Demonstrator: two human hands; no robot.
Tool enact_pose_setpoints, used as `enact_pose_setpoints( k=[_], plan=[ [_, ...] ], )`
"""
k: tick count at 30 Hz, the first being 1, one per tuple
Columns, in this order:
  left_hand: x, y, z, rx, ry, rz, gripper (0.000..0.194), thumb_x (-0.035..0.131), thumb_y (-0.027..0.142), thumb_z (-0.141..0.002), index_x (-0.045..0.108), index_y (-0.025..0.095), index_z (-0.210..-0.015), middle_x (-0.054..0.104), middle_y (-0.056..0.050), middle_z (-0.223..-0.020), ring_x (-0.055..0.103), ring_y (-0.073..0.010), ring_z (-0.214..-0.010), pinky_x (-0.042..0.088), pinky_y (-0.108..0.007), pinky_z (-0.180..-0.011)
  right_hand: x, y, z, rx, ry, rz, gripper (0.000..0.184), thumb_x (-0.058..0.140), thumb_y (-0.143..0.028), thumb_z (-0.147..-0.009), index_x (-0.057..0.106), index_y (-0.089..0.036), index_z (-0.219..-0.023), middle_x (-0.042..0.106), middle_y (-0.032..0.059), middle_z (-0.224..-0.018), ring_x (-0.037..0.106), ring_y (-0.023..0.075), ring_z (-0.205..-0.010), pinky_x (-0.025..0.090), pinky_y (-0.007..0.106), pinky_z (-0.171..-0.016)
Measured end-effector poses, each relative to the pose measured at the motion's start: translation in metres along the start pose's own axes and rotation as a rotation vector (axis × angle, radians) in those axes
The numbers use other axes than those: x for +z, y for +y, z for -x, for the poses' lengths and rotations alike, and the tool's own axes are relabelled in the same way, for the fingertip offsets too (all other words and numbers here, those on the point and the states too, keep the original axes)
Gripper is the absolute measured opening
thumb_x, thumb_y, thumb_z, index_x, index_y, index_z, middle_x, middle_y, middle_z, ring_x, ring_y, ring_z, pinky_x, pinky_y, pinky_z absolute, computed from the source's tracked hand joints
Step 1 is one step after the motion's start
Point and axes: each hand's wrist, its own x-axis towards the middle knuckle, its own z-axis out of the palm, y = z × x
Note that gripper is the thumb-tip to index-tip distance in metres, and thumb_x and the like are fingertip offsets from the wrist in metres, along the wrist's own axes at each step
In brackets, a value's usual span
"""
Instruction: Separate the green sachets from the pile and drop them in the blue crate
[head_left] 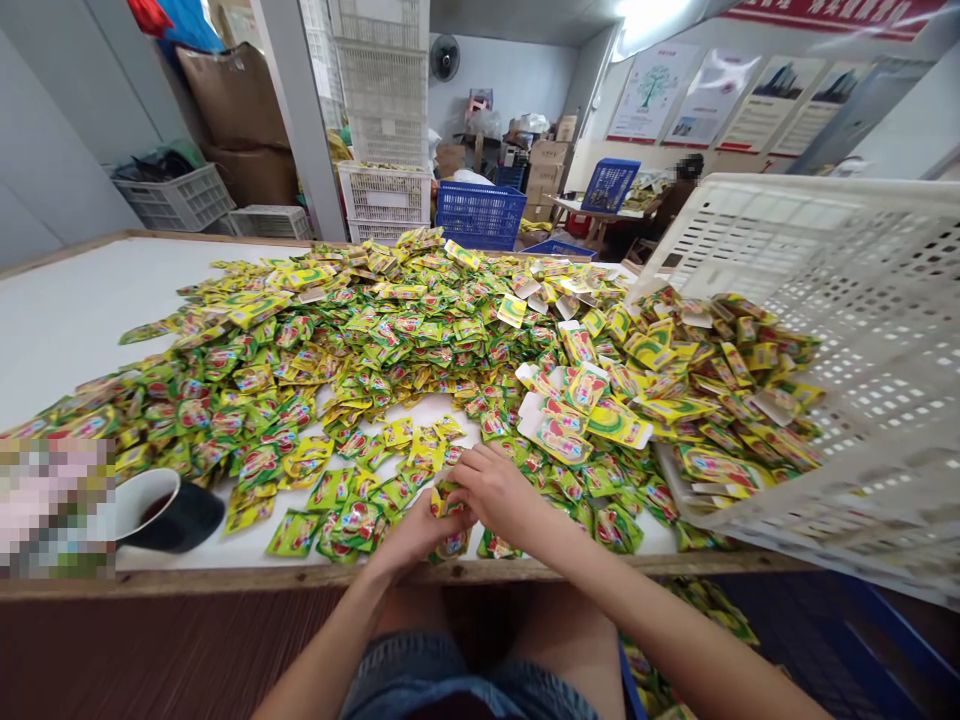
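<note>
A big heap of small yellow-green sachets [390, 340] covers the white table top [67, 310]. Both hands meet at the table's near edge. My left hand [416, 535] is closed around a small stack of sachets [450, 520]. My right hand [495, 490] lies over the same stack, fingers curled and pinching it from above. Loose sachets lie all around both hands.
A white plastic crate [847, 330] tipped on its side at the right spills sachets onto the table. A dark cup [161, 510] stands near the front left edge. Stacked white and blue crates [480, 210], cardboard boxes and a person at a far table fill the background.
</note>
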Motion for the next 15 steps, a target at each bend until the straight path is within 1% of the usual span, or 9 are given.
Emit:
enact_pose_setpoints(
  k=[2,3,5,7,9,11,12,13,15],
  plan=[
    [0.001,0.001,-0.001,0.047,-0.013,0.003,0.04,0.064,0.035,-0.07,0.049,0.009,-0.096,0.055,-0.008,-0.096,0.049,-0.0156,-0.086,0.04,-0.023,-0.074,0.004,0.001,0.002,-0.007,0.101,0.02,0.007,0.062,-0.017,-0.08,0.062,-0.011,-0.084,0.045,0.0061,-0.096,0.034,0.0158,-0.093,0.025,0.031,-0.082],
    [0.002,0.0,-0.002,0.075,-0.012,0.023,0.041,0.065,0.031,-0.069,0.05,0.008,-0.099,0.056,-0.009,-0.099,0.049,-0.0157,-0.088,0.04,-0.023,-0.075,0.005,0.002,0.003,-0.001,0.132,0.027,0.008,0.065,-0.019,-0.079,0.061,-0.012,-0.081,0.044,0.006,-0.101,0.033,0.0173,-0.097,0.024,0.032,-0.083],
    [0.003,-0.004,-0.004,0.119,0.011,0.079,0.045,0.066,0.024,-0.068,0.05,0.006,-0.106,0.055,-0.01,-0.105,0.05,-0.0164,-0.092,0.04,-0.024,-0.079,0.009,0.003,0.005,0.038,0.137,0.015,0.011,0.067,-0.022,-0.077,0.062,-0.012,-0.075,0.043,0.0044,-0.108,0.031,0.0198,-0.103,0.024,0.034,-0.085],
    [0.003,-0.01,-0.004,0.142,0.049,0.109,0.049,0.067,0.02,-0.067,0.049,0.005,-0.11,0.055,-0.012,-0.108,0.05,-0.0172,-0.096,0.04,-0.025,-0.084,0.011,0.003,0.005,0.091,0.066,-0.026,0.011,0.065,-0.024,-0.08,0.064,-0.014,-0.074,0.042,0.002,-0.112,0.029,0.0203,-0.107,0.024,0.036,-0.087],
    [0.002,-0.014,-0.003,0.147,0.061,0.124,0.049,0.066,0.018,-0.068,0.048,0.004,-0.111,0.053,-0.013,-0.111,0.05,-0.0184,-0.101,0.039,-0.027,-0.089,0.012,0.002,0.004,0.137,-0.044,-0.056,0.016,0.057,-0.026,-0.087,0.066,-0.017,-0.076,0.043,0.0012,-0.111,0.029,0.0193,-0.107,0.024,0.038,-0.089],
    [0.0,-0.017,-0.002,0.166,0.05,0.144,0.048,0.066,0.018,-0.069,0.048,0.003,-0.11,0.052,-0.015,-0.114,0.05,-0.0192,-0.102,0.039,-0.029,-0.091,0.013,0.001,0.004,0.139,-0.135,-0.07,0.023,0.052,-0.031,-0.091,0.067,-0.019,-0.077,0.044,0.0016,-0.11,0.03,0.0194,-0.107,0.023,0.041,-0.091],
    [0.0,-0.018,-0.001,0.177,0.043,0.152,0.046,0.065,0.018,-0.07,0.048,0.003,-0.109,0.052,-0.015,-0.114,0.05,-0.0192,-0.101,0.039,-0.029,-0.091,0.013,0.001,0.004,0.131,-0.144,-0.091,0.024,0.052,-0.033,-0.091,0.067,-0.021,-0.077,0.044,0.0014,-0.11,0.03,0.0196,-0.107,0.022,0.043,-0.092],
    [-0.001,-0.018,-0.001,0.188,0.043,0.15,0.043,0.064,0.019,-0.071,0.048,0.003,-0.108,0.052,-0.015,-0.114,0.05,-0.0189,-0.1,0.039,-0.03,-0.091,0.013,0.001,0.006,0.128,-0.115,-0.138,0.022,0.053,-0.034,-0.09,0.067,-0.022,-0.078,0.044,0.0006,-0.111,0.031,0.0196,-0.109,0.021,0.043,-0.093],
    [-0.002,-0.018,-0.001,0.183,0.064,0.131,0.039,0.064,0.021,-0.073,0.048,0.005,-0.105,0.054,-0.013,-0.108,0.05,-0.0175,-0.094,0.041,-0.028,-0.086,0.016,0.002,0.011,0.147,0.022,-0.303,0.012,0.057,-0.032,-0.088,0.064,-0.022,-0.088,0.044,-0.0008,-0.113,0.034,0.0162,-0.11,0.022,0.038,-0.096]
  ],
)
